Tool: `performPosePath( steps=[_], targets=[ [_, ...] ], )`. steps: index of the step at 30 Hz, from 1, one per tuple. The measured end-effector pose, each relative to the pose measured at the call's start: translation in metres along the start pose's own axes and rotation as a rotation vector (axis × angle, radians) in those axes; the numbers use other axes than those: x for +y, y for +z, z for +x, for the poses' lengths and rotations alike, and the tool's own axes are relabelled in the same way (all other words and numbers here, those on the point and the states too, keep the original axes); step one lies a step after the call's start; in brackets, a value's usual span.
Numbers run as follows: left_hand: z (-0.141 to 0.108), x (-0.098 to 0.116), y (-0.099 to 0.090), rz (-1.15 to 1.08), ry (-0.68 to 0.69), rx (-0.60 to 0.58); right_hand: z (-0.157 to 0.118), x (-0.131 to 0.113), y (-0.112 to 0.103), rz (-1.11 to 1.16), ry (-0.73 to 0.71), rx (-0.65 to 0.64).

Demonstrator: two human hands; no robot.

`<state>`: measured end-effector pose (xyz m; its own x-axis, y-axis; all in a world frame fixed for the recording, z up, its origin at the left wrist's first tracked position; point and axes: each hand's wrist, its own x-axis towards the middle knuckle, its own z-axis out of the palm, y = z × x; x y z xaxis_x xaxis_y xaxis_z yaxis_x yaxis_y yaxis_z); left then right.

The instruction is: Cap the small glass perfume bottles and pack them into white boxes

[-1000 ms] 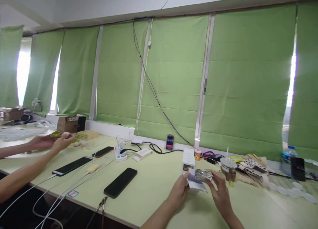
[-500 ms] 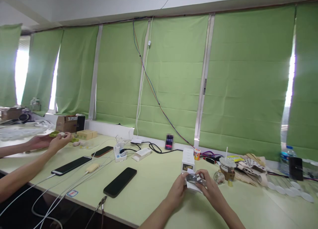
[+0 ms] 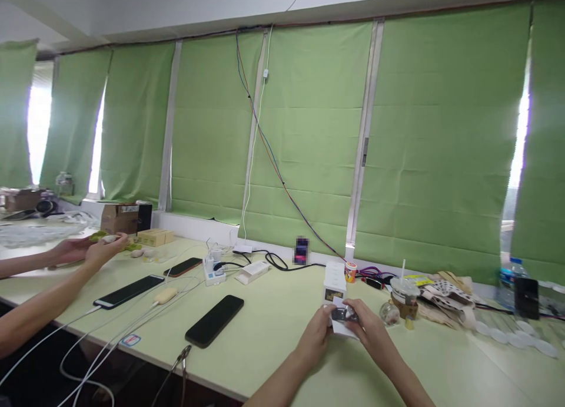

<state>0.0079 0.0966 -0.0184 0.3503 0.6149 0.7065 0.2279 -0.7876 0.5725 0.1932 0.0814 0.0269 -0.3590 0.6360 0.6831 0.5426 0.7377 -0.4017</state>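
Observation:
Above the table, my left hand (image 3: 314, 337) grips the left end of a small dark, glossy object (image 3: 339, 314), its fingers closed. My right hand (image 3: 371, 329) pinches the right end of the same piece between thumb and fingers. What kind of object it is cannot be made out. A white card or open box flap (image 3: 346, 331) shows behind and beneath it, touching or close to both hands. Just beyond my fingers is a row of white small boxes (image 3: 334, 273), the nearest with a dark picture on its front.
A black phone (image 3: 215, 321) lies left of my hands, near charging cables and a power strip (image 3: 215, 273). To the right are a drink cup (image 3: 404, 292), a clear round ball (image 3: 389, 314) and white discs (image 3: 514, 338). At far left, another person's hands (image 3: 95, 248) hold something green and white.
My right hand has shifted slightly left and its fingers now cover more of the dark object. My left hand stays almost in place. The view has moved a little.

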Motion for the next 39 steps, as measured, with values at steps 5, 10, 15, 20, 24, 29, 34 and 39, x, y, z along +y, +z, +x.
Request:
performPosePath(
  steps=[5,10,15,20,24,29,34,39],
  targets=[
    [0.001,0.006,-0.001,-0.051,0.021,0.017,-0.002,0.004,0.010,-0.050,-0.007,0.075],
    [0.002,0.013,-0.002,-0.110,-0.017,0.029,-0.004,0.004,0.015,-0.110,0.004,0.145],
    [0.003,0.012,-0.002,-0.080,0.019,0.020,-0.001,0.001,0.012,-0.109,0.010,0.113],
    [0.003,0.012,-0.002,-0.073,0.010,0.026,0.000,0.004,0.010,-0.042,0.018,0.074],
    [0.002,0.019,-0.005,-0.040,-0.020,0.013,-0.001,-0.002,0.007,-0.032,-0.008,0.067],
    [0.003,0.020,-0.005,-0.031,-0.025,-0.003,-0.003,-0.014,0.002,-0.035,0.025,0.040],
    [0.003,0.011,-0.002,-0.049,-0.022,0.004,-0.004,-0.009,0.005,-0.125,0.016,0.124],
    [0.002,0.002,-0.001,-0.002,-0.004,0.038,0.000,-0.003,0.012,-0.109,-0.028,0.180]
  ],
)
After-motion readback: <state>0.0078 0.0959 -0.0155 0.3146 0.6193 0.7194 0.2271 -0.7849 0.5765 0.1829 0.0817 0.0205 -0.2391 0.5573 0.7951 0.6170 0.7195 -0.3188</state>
